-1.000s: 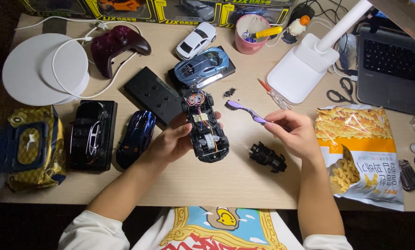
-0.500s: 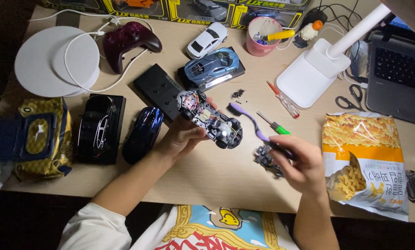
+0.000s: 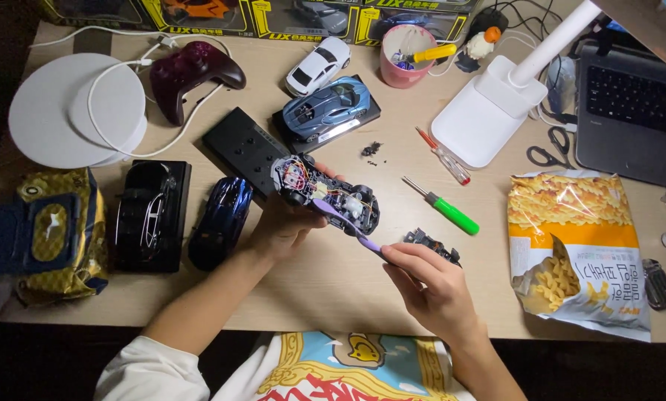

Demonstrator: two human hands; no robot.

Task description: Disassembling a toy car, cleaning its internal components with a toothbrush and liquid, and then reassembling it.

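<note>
- Chassis (image 3: 325, 194): open toy-car chassis, held above the desk's (image 3: 363, 297) middle, left hand (image 3: 285, 226) cupping it from below, fingers curled around it
- Right hand (image 3: 429, 286) pinches a purple brush (image 3: 348, 226), tip among the wiring; cleaning step, judged
- Next calls for light, steady strokes

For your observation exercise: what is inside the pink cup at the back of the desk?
A yellow-handled tool sticks out of the pink cup; the cup's wall hides anything deeper.

A white round stand (image 3: 47, 111) and a dark red game controller (image 3: 192, 70) are seen near the desk's far left corner. A laptop (image 3: 634, 111) is placed at the right edge, a snack bag (image 3: 578, 249) lying just before it.
</note>
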